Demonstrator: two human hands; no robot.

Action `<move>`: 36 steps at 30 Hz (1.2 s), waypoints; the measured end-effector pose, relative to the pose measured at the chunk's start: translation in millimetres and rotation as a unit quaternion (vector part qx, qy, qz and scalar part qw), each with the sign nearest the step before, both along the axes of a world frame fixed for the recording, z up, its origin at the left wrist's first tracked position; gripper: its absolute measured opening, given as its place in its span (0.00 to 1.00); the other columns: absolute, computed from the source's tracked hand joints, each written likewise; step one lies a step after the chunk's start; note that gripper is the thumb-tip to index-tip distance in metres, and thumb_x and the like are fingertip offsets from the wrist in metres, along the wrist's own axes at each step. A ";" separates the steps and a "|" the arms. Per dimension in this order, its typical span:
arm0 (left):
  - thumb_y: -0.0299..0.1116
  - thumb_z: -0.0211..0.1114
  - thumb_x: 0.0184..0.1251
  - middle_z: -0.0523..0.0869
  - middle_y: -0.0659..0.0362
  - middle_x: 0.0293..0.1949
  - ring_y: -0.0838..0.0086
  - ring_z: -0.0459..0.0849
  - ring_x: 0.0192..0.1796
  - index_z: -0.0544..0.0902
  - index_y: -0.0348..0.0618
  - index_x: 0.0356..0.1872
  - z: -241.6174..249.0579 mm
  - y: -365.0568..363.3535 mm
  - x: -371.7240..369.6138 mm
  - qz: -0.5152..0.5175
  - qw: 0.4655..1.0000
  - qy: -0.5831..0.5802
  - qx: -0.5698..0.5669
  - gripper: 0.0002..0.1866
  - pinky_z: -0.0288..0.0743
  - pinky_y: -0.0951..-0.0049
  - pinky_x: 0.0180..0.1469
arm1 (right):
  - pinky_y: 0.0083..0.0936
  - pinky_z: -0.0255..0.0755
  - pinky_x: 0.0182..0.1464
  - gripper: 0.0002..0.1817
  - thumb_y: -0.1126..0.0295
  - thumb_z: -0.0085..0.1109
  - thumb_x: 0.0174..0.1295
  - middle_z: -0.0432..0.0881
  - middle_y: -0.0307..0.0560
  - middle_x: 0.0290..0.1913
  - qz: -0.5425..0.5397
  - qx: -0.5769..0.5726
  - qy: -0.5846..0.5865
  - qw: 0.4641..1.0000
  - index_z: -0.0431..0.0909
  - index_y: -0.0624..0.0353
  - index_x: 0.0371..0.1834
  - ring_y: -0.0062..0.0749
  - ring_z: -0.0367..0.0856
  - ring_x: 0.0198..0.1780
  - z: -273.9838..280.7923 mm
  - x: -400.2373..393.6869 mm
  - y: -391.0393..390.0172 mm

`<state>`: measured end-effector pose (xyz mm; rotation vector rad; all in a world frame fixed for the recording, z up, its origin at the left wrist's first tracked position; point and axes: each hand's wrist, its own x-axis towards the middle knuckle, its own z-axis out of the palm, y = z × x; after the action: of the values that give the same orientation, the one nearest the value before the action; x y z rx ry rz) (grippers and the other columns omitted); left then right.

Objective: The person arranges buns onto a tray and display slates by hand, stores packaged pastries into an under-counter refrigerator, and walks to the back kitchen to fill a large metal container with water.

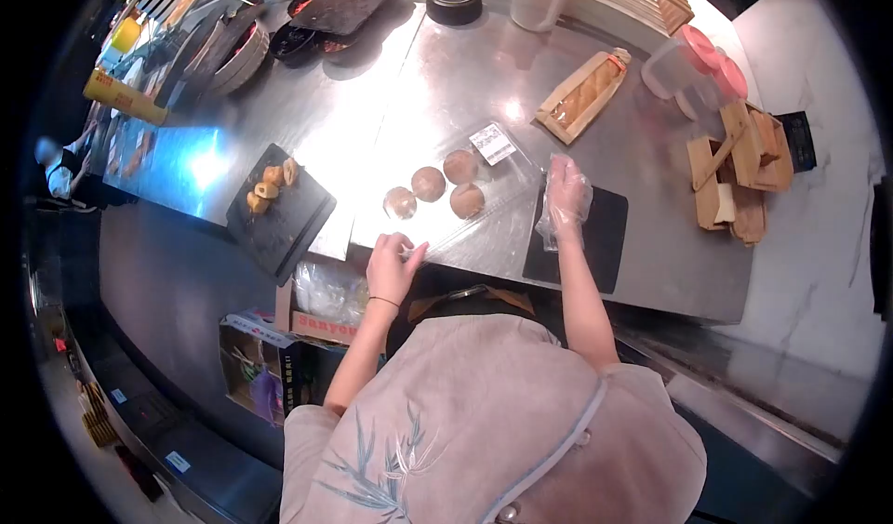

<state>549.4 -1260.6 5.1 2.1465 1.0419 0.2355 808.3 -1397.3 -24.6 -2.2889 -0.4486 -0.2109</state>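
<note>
Several round brown buns (428, 184) sit in a clear plastic container on the steel counter, its lid (493, 145) bearing a white label. My left hand (393, 265), bare, is at the container's near left edge, with thumb and fingers curled toward each other; what lies between them is too small to make out. My right hand (566, 198) wears a clear plastic glove and is over the left part of a black board (600, 236), right of the container. Its fingers point forward, and the loose glove blurs their outline.
A bagged loaf (586, 94) lies beyond my right hand. Wooden boxes (739, 171) and pink-lidded pitchers (684, 64) stand at the right. On the left are a dark board (279, 222) with small pastries and a yellow roll (126, 96). Another person is at the far left.
</note>
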 end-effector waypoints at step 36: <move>0.31 0.53 0.62 0.75 0.66 0.25 0.86 0.69 0.26 0.73 0.42 0.27 -26.1 -62.1 -153.3 0.490 0.645 -0.571 -0.133 0.06 0.64 0.86 0.30 | 0.13 0.52 0.23 0.15 0.57 0.51 0.56 0.65 0.34 0.21 0.499 0.119 0.443 0.735 0.69 0.57 0.22 0.17 0.61 0.23 39.2 -89.2 97.9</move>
<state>396.1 -1322.7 -21.0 0.5704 1.1332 1.5731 719.1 -1299.5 14.6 -1.3569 -0.9544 1.2307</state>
